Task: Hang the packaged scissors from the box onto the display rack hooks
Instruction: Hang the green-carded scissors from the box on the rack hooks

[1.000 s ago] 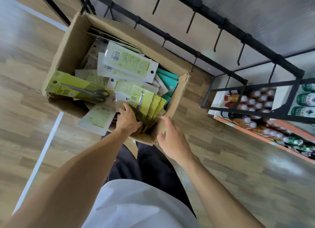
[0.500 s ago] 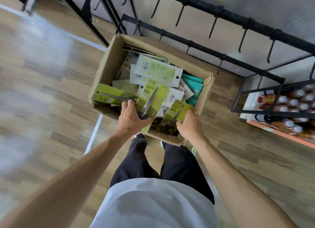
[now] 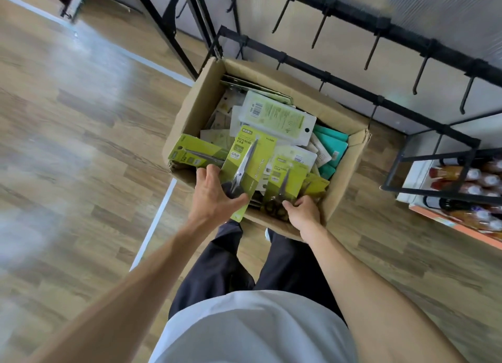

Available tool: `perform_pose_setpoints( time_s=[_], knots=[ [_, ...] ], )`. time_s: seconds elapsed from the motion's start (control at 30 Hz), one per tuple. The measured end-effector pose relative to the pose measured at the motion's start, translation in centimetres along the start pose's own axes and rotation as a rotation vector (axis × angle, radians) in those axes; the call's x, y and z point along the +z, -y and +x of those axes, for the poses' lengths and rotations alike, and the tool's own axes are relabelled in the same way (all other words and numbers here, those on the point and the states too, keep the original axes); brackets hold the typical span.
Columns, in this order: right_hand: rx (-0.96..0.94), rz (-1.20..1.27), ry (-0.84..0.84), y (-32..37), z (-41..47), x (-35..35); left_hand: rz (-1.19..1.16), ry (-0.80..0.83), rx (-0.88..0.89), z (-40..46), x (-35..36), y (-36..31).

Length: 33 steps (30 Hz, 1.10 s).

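Over the box (image 3: 190, 112): left hand (image 3: 214, 197) gripping scissor pack (image 3: 248, 163) by its lower end, long axis aimed at rack hooks (image 3: 319, 33) above; right hand (image 3: 303, 213) pinching second pack (image 3: 285, 183), nearer the hooks.

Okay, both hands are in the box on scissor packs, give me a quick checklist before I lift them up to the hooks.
1. Left hand grips the big green scissors pack: ok.
2. Right hand grips the smaller scissors pack: ok, though its fingers are partly hidden.
3. Hang hole free on the big pack: cannot tell.
4. Bare rack hooks above the cardboard box: ok.
5. Packs clear of the loose pile in the box: not ok, the smaller one still lies among others.
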State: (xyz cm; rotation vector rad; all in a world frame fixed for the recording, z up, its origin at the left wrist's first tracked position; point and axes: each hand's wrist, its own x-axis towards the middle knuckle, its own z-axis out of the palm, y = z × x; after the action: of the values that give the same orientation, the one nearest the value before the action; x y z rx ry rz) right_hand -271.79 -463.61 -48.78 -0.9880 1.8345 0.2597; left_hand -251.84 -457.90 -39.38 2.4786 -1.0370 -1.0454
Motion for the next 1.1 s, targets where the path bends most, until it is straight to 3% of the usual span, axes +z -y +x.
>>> perform_pose_setpoints(
  time_s=[0.17,0.43,0.77,1.0,1.1],
  knots=[
    [-0.163,-0.132,-0.026,0.0,0.5,0.0,-0.002,-0.027,-0.025,0.0,-0.7,1.4],
    [-0.386,-0.04,-0.16,2.0,-4.8,-4.0,-0.055,-0.025,-0.02,-0.6,-3.5,-0.8],
    [-0.828,0.223,-0.397,10.8,-19.7,-17.1,-0.282,-0.139,0.504,-1.5,-15.1,-11.8],
    [-1.029,0.371,-0.556,14.8,-26.6,-23.0,-0.359,-0.295,0.838,-1.4,-21.2,-19.9],
    [-1.091,0.362,-0.599,15.8,-28.9,-25.4,-0.402,-0.332,0.898,-1.4,-22.8,-22.0]
  ],
)
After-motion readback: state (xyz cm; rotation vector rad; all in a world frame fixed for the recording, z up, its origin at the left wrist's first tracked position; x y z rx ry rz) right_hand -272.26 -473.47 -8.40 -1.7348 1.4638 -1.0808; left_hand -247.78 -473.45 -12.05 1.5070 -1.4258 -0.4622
